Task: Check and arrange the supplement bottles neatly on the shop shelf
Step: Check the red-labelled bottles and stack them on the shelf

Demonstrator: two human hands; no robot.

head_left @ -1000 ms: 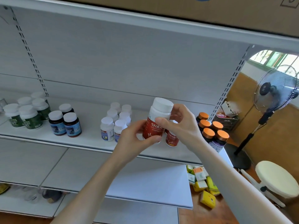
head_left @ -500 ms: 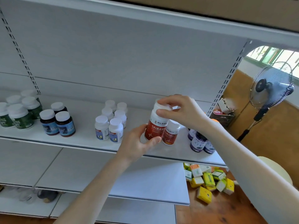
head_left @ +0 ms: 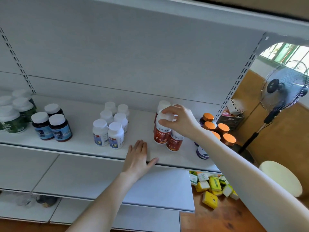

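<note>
Right hand fingers clamped on the cap of a red-label bottle standing on the shelf against the other red-label bottles, left hand flat on the near edge with fingers straight; red group looks nearly set, orange-capped bottles at right probably left to check.

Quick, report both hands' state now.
Left hand: open, resting on the shelf.
Right hand: gripping the red bottle by its cap.

Left hand flat, fingers straight toward 12 o'clock; right hand at 2 o'clock pinches the red-label bottle by its cap.
</note>
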